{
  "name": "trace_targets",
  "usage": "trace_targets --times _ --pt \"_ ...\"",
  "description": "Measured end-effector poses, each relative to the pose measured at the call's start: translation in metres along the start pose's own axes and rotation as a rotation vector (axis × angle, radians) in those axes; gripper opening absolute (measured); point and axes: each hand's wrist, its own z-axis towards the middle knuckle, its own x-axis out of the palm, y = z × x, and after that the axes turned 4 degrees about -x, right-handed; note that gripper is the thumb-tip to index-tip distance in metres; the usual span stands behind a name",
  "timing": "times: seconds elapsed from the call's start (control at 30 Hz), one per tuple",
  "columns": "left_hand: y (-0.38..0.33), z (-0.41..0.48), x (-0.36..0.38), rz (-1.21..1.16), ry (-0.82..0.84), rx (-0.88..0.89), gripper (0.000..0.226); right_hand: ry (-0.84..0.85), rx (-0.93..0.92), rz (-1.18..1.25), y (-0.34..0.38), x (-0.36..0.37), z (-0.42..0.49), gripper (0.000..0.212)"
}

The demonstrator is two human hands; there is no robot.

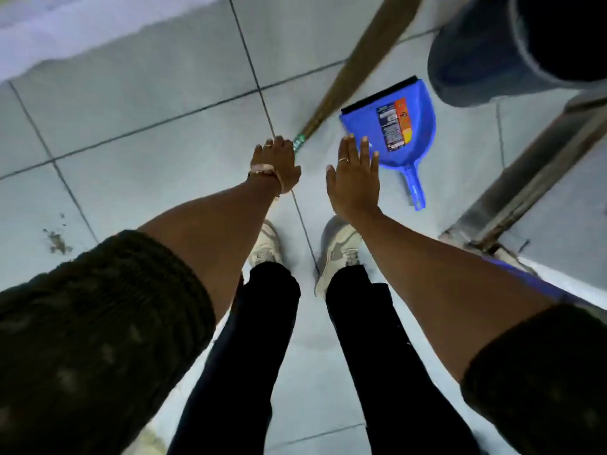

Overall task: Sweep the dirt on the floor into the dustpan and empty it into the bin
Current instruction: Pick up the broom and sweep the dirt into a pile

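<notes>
- Left hand (277,165) is curled over the near end of the broom (354,72), at the green-banded tip; whether the fingers close round it or only rest on it, cannot tell. Right hand (354,183) is flat, fingers spread, holding nothing.
- Dirt (57,239): small brown patch on the floor tiles (147,103), roughly 8 o'clock from the left hand, well apart. Nothing swept yet, by the look of it.
- Broom's long axis runs from the left hand toward 1 o'clock, out of frame at the top.
- Dustpan (392,126): blue, lies flat, mouth toward 11 o'clock, handle toward 5 o'clock. It sits at 2 o'clock from the right hand, just beside the fingertips; the handle end lies at about 3 o'clock from that hand.
- Bin (476,57): grey, dark inside, at 1 o'clock from the dustpan, near it.
- Key relation: right hand is clearly the nearer one to the dustpan, left is on the broom. Dirt lies on the far side from the pan, so my read is that either pan or dirt has to travel across.
</notes>
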Motion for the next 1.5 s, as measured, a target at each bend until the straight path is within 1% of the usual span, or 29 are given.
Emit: trace_targets --times 0.03,0.1,0.17,0.27,0.33,0.4,0.5,0.57,0.7,0.73,0.8,0.87,0.97,1.07,1.17,1.23,1.3,1.33,1.4,1.47,1.5 --pt "-0.003 0.019 0.013 0.010 0.016 0.006 0.054 0.009 0.021 0.006 -0.002 0.018 0.014 0.061" --pt "-0.007 0.067 0.046 -0.001 -0.008 -0.010 0.063 0.006 0.047 0.000 -0.012 0.059 0.050 0.060" --pt "-0.015 0.101 0.073 -0.031 -0.036 -0.028 0.066 0.021 0.030 -0.028 -0.021 0.096 0.070 0.059" --pt "-0.021 0.143 0.093 -0.083 -0.098 -0.062 0.064 0.035 -0.013 -0.070 -0.033 0.128 0.090 0.059" --pt "-0.020 0.162 0.095 -0.102 -0.074 -0.087 0.066 0.039 -0.032 -0.098 -0.038 0.139 0.096 0.058" --pt "-0.017 0.177 0.096 -0.073 -0.074 -0.083 0.061 0.041 -0.057 -0.125 -0.039 0.145 0.100 0.058" --pt "-0.006 0.176 0.091 -0.061 -0.080 -0.058 0.045 0.065 -0.086 -0.150 -0.038 0.140 0.097 0.058" --pt "0.004 0.159 0.079 -0.145 -0.067 -0.088 0.043 0.058 -0.105 -0.168 -0.033 0.123 0.091 0.058" --pt "0.039 0.094 0.058 -0.342 -0.072 -0.118 0.049 0.062 -0.177 -0.219 -0.010 0.073 0.073 0.060" --pt "0.052 0.073 0.051 -0.416 -0.096 -0.114 0.049 0.061 -0.199 -0.228 0.003 0.058 0.066 0.060" --pt "0.072 0.033 0.047 -0.575 -0.150 -0.125 0.039 0.079 -0.224 -0.224 0.025 0.038 0.054 0.060" --pt "0.093 -0.013 0.044 -0.658 -0.218 -0.172 0.035 0.087 -0.295 -0.218 0.057 0.024 0.038 0.060" --pt "0.120 -0.077 0.048 -0.760 -0.311 -0.302 0.041 0.070 -0.415 -0.225 0.106 0.016 0.016 0.059" --pt "0.151 -0.135 0.063 -0.813 -0.363 -0.486 0.037 0.083 -0.548 -0.262 0.163 0.018 -0.005 0.059" --pt "0.178 -0.178 0.085 -0.855 -0.323 -0.653 0.039 0.131 -0.639 -0.322 0.211 0.026 -0.027 0.059" --pt "0.196 -0.205 0.101 -0.894 -0.262 -0.751 0.054 0.162 -0.717 -0.364 0.243 0.034 -0.045 0.059" --pt "0.208 -0.225 0.109 -0.864 -0.199 -0.768 0.074 0.185 -0.766 -0.413 0.265 0.040 -0.060 0.059" --pt "0.218 -0.237 0.112 -0.834 -0.179 -0.777 0.078 0.204 -0.781 -0.436 0.279 0.044 -0.069 0.060" --pt "0.235 -0.252 0.122 -0.782 -0.159 -0.762 0.073 0.234 -0.733 -0.454 0.296 0.050 -0.084 0.062" --pt "0.250 -0.260 0.134 -0.814 -0.120 -0.779 0.062 0.271 -0.665 -0.462 0.303 0.060 -0.096 0.064" --pt "0.261 -0.263 0.144 -0.841 -0.096 -0.809 0.058 0.276 -0.665 -0.469 0.309 0.070 -0.101 0.065"
